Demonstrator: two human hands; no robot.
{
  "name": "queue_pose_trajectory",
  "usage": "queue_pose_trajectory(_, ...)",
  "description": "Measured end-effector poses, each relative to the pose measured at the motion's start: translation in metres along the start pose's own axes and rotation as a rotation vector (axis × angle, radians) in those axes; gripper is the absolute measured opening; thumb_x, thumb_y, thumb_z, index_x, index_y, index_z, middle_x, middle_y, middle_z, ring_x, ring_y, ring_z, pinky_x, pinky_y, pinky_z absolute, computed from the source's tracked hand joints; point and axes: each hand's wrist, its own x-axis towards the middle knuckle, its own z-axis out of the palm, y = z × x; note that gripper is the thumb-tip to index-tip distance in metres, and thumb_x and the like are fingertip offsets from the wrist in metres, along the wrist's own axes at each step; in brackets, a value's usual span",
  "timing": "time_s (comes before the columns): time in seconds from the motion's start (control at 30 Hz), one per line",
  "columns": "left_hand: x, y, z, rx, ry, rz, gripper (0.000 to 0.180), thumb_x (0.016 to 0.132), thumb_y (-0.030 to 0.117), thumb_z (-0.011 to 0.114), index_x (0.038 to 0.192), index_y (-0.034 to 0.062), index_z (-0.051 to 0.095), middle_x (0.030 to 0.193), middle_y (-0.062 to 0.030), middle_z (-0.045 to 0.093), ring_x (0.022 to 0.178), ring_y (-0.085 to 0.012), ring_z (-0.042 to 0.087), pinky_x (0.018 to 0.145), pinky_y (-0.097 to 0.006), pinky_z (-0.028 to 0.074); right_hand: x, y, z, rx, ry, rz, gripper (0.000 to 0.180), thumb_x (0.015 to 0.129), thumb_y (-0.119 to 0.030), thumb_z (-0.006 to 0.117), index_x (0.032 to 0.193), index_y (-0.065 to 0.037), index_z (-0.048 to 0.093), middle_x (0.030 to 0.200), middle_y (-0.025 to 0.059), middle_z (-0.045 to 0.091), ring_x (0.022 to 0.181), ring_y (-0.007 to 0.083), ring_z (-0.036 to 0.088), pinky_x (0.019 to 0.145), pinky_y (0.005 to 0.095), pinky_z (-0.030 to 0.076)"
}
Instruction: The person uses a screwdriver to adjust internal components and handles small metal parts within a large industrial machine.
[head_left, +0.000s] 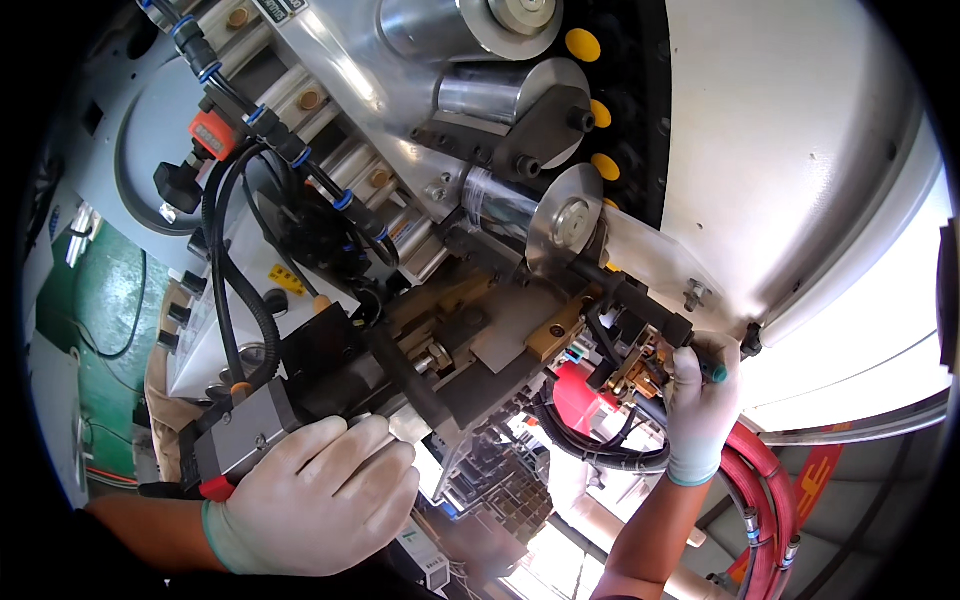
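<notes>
My right hand [703,405], in a white glove, is closed around a small dark rod with a green end [713,373], beside the end of a black bar [640,305]. Only the rod's end shows past my fingers, so its kind is unclear. My left hand [315,495], also gloved in white, lies next to a grey block [245,430] with its fingers bent together. Whatever those fingertips hold, if anything, is hidden behind the hand. Between the two hands sits a dark metal machine assembly with a flat plate [515,325] and a brass-coloured block [555,332].
Shiny steel rollers [490,90] stand above the assembly, near a white curved housing [770,150]. Black cables [222,270] and air tubing run at the left. A red sensor [212,134] is mounted there. Thick red hoses [765,480] hang at the lower right.
</notes>
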Motion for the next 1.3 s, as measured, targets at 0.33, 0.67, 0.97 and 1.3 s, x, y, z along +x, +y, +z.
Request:
queue_pose_trajectory(0.33,-0.001,0.001,-0.001,-0.01,-0.004,-0.012,0.039,0.07,0.035,0.078,0.101,0.0121,0.071,0.11,-0.0024,0.067,0.111,-0.0251,0.063,0.097,-0.04,0.046,-0.012,0.012,-0.005,0.493,0.008,0.419,0.027,0.098,-0.006,0.069,0.122,0.003,0.064,0.089,0.0093,0.074,0.079,0.0137,0.07,0.074,0.029,0.058)
queue_pose_trajectory(0.67,-0.001,0.003,0.004,0.033,0.031,-0.02,0.035,0.07,0.032,0.077,0.099,0.0124,0.07,0.109,-0.0032,0.067,0.111,-0.0257,0.062,0.096,-0.041,0.046,-0.036,0.007,-0.014,0.431,0.149,0.079,0.039,0.105,-0.026,0.065,0.128,0.005,0.058,0.088,0.0118,0.072,0.074,0.012,0.062,0.072,0.0253,0.051)
queue_pose_trajectory(0.97,0.001,0.002,0.007,0.05,0.005,-0.016,0.03,0.073,0.029,0.074,0.098,0.0119,0.069,0.105,-0.0039,0.067,0.109,-0.0245,0.061,0.092,-0.041,0.045,-0.029,0.023,0.011,0.274,0.206,0.007,0.034,0.106,-0.021,0.063,0.126,0.006,0.058,0.097,0.0137,0.073,0.08,0.0157,0.068,0.076,0.0293,0.057)
queue_pose_trajectory(1.3,0.007,0.004,0.002,0.044,-0.01,-0.033,0.031,0.069,0.027,0.074,0.096,0.0114,0.068,0.102,-0.0038,0.066,0.102,-0.0252,0.062,0.087,-0.04,0.046,-0.011,0.028,0.029,-0.013,0.103,-0.122,0.022,0.103,-0.017,0.062,0.119,-0.002,0.062,0.095,0.0162,0.07,0.08,0.0325,0.071,0.076,0.0374,0.056)
